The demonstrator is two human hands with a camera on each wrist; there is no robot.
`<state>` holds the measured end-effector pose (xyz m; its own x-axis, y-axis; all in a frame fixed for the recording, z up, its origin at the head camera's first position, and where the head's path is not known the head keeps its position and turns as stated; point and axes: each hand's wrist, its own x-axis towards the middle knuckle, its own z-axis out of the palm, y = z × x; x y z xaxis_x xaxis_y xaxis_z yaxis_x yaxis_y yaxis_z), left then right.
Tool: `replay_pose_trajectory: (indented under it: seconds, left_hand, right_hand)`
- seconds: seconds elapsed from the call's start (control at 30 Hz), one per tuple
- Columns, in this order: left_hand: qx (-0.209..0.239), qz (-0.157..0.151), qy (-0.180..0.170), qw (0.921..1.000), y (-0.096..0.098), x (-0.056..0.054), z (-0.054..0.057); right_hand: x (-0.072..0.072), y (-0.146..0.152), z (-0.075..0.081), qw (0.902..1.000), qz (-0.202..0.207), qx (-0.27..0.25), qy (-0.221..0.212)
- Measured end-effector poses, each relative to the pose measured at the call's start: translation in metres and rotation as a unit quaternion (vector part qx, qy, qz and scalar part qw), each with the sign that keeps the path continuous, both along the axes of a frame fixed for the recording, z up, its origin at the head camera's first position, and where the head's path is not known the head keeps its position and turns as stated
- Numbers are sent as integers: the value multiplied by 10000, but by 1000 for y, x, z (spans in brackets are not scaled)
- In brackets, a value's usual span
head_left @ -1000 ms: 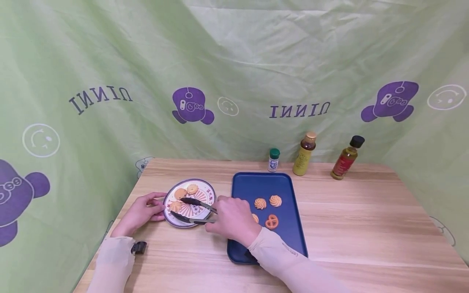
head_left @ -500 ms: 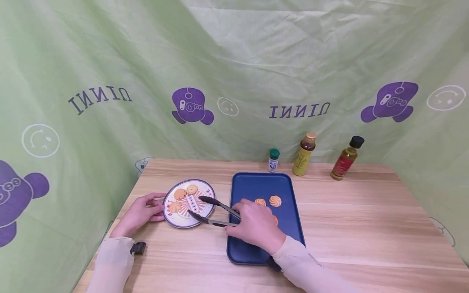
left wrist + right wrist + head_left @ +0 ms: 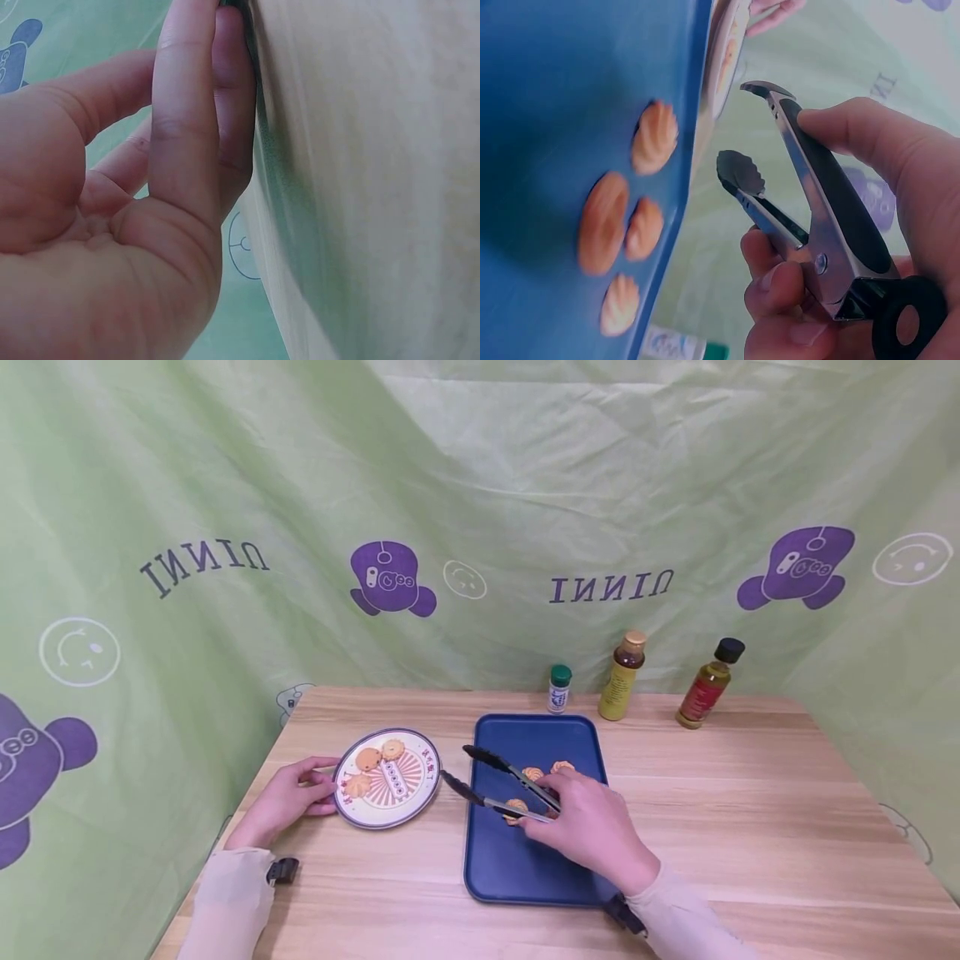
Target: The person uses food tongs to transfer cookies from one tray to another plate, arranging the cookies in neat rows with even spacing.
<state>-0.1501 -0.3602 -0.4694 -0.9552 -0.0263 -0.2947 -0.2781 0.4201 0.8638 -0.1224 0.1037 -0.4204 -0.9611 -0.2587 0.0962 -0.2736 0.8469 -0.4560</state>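
My left hand (image 3: pixel 292 797) holds the rim of a round, blue-edged plate (image 3: pixel 408 806) at the left of the table. Three cookies (image 3: pixel 370 758) sit on the plate's left and far side. In my right hand (image 3: pixel 592 827) is a pair of kitchen tongs (image 3: pixel 487 757), above a dark blue tray (image 3: pixel 510 868). The tongs' jaws are spread apart with nothing between them, pointing left towards the plate. In the right wrist view, three swirled cookies (image 3: pixel 654 139) and a pretzel-like piece (image 3: pixel 604 225) lie on the tray. My hand covers the pretzel in the head view.
Behind the tray stand a small green-capped shaker (image 3: pixel 558 690), a yellow-labelled bottle (image 3: pixel 621 681) and a red-labelled bottle (image 3: pixel 703 693). The wooden table (image 3: pixel 750 827) reaches back to a green printed cloth (image 3: pixel 480 485).
My right hand has drawn the tongs rightwards, from above the plate to above the tray. The left hand and plate have hardly moved.
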Motion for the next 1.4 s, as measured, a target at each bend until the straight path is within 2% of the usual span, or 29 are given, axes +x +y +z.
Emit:
replay_pose_trajectory:
  seconds: [0.4, 0.6, 0.83, 1.4]
  left_hand:
    - [-111, 9, 22, 9999, 1, 1, 3]
    - [-97, 36, 18, 9999, 1, 1, 3]
    - [-136, 34, 15, 9999, 2, 1, 3]
    - [-64, 49, -10, 10000, 3, 2, 4]
  right_hand:
    - [13, 56, -2, 9979, -539, 114, -328]
    - [21, 71, -1, 9973, -614, 261, -314]
    - [27, 80, -3, 9963, -678, 464, -265]
    - [33, 80, -8, 9971, -555, 508, 135]
